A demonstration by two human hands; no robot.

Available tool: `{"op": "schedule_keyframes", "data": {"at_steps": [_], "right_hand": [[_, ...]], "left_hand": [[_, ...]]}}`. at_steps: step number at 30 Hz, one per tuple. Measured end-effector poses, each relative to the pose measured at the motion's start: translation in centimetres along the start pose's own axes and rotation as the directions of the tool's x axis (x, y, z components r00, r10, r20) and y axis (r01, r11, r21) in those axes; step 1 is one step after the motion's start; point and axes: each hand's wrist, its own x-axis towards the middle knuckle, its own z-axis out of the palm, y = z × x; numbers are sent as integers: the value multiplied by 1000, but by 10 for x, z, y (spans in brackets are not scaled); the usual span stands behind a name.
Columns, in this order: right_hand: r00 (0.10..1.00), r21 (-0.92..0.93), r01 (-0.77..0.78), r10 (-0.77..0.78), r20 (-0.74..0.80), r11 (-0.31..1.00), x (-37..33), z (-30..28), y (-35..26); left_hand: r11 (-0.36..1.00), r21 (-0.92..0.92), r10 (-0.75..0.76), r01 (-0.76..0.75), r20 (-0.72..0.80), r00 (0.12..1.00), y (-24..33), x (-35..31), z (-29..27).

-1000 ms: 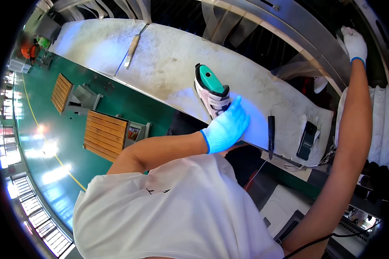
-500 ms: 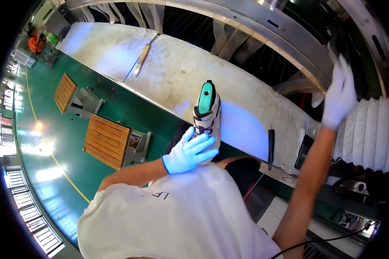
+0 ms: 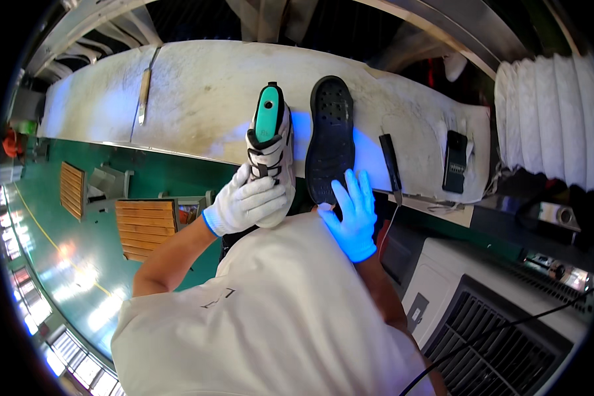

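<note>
My left hand (image 3: 247, 203), in a white glove, grips the toe end of a white and black shoe upper (image 3: 270, 155) that sits on a teal last (image 3: 266, 113). Right beside it lies a black shoe sole (image 3: 330, 138), tread side up, on the white worktable (image 3: 198, 99). My right hand (image 3: 352, 214), gloved and lit blue, rests with fingers spread on the near end of that sole. Shoe and sole lie side by side, pointing away from me.
A dark brush or tool (image 3: 389, 162) and a small black device (image 3: 455, 162) lie right of the sole. A long wooden-handled tool (image 3: 144, 89) rests at the table's far left. White ribbed ducting (image 3: 548, 125) stands at right; wooden pallets (image 3: 145, 228) sit on the green floor.
My right hand came down from the overhead rack and now lies on a black sole beside the shoe. The left hand stayed on the shoe, which now sits nearer me.
</note>
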Motion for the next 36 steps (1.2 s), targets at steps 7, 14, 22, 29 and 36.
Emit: {"op": "schedule_keyframes", "data": {"at_steps": [7, 14, 22, 29, 36], "right_hand": [[984, 69, 69, -57, -167, 995, 21, -20, -4], [925, 482, 252, -62, -375, 839, 35, -123, -76], [969, 775, 14, 182, -167, 632, 63, -125, -67], [977, 866, 41, 163, -140, 499, 56, -115, -61], [985, 740, 53, 85, -148, 671, 46, -119, -92]], "left_hand": [[988, -75, -141, 137, -52, 989, 0, 93, -57], [664, -547, -596, 510, 25, 803, 40, 161, -102], [805, -572, -380, 157, -294, 877, 54, 142, -49], [877, -477, -198, 50, -264, 944, 57, 128, -64], [614, -770, -479, 173, -190, 857, 91, 119, -74]]}}
